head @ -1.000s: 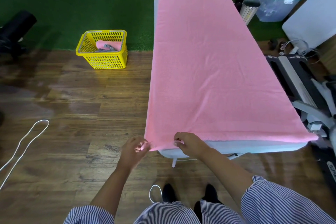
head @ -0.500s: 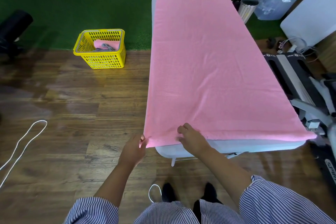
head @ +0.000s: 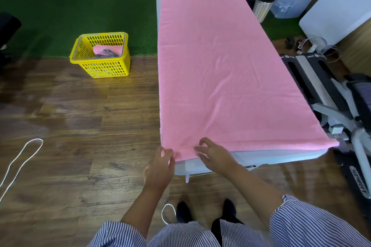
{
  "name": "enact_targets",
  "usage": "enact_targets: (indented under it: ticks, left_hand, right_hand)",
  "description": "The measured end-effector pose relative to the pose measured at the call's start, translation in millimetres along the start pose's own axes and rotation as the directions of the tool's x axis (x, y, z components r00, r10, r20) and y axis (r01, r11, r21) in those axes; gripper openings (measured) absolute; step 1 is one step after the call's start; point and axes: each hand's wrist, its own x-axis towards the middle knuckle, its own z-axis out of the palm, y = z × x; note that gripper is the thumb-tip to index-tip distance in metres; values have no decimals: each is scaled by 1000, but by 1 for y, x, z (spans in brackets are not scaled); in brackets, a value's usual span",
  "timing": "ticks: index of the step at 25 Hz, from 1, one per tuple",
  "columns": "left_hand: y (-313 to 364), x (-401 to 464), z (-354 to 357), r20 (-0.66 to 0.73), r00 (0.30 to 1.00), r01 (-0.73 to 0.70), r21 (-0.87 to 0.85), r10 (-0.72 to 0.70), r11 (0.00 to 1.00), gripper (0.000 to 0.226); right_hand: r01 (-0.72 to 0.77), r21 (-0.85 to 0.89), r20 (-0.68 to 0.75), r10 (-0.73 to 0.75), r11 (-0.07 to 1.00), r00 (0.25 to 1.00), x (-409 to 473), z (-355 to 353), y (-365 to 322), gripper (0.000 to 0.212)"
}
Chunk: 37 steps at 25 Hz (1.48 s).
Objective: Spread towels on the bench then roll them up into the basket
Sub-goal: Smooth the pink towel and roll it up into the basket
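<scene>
Since a moment ago both hands have slid up onto the near left corner of the pink towel (head: 226,70): the left hand (head: 159,168) pinches its corner edge, while the right hand (head: 214,153), just beside it, presses curled fingertips into the cloth. The towel lies spread flat, covering the desk (head: 261,158) ahead of the hands. Far left of them, on the wood floor (head: 80,126), stands the yellow basket (head: 101,55) holding rolled towels; far right, a machine (head: 359,184) reads "SPIRIT".

Both hands, left hand (head: 160,164) and right hand (head: 213,155), at the pink towel's (head: 226,70) near-left corner on the bench (head: 261,159); yellow basket (head: 101,55) well apart.
</scene>
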Motion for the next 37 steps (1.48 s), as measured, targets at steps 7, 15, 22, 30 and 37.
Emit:
enact_targets:
  ticks: [7, 15, 22, 30, 37]
  left_hand:
    - [40, 13, 23, 16, 950, -305, 269, 313, 913, 73]
    - [168, 22, 92, 36, 870, -491, 152, 492, 858, 39]
    - [147, 20, 107, -74, 919, -378, 119, 388, 918, 35]
    - [75, 0, 61, -298, 936, -102, 275, 185, 956, 20]
    - [68, -1, 48, -322, 914, -149, 302, 247, 942, 21]
  right_hand:
    - [-267, 51, -223, 271, 962, 936, -64, -42, 106, 12]
    - [-215, 90, -64, 221, 972, 973, -102, -71, 170, 26]
    - [-429, 116, -111, 441, 896, 890, -187, -121, 308, 37]
    - [-433, 142, -105, 449, 890, 887, -196, -143, 336, 24]
    - [-494, 150, -41, 505, 856, 862, -195, -149, 344, 17]
